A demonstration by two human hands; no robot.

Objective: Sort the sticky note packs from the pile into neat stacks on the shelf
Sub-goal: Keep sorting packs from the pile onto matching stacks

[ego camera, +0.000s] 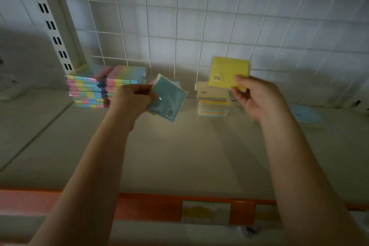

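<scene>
My left hand (132,99) grips a blue sticky note pack (166,101) in clear wrap, with other packs behind it, held tilted above the shelf (179,156). My right hand (255,98) pinches a yellow sticky note pack (226,73) by its lower right corner, upright, just above a short stack of pale yellow and multicoloured packs (212,100) at the back of the shelf. Two taller stacks of pastel striped packs (105,86) stand at the back left.
A white wire grid (199,26) backs the shelf. A slotted white upright (50,24) rises at the left. A single blue pack (305,115) lies at the far right. The orange front rail (151,208) carries price labels.
</scene>
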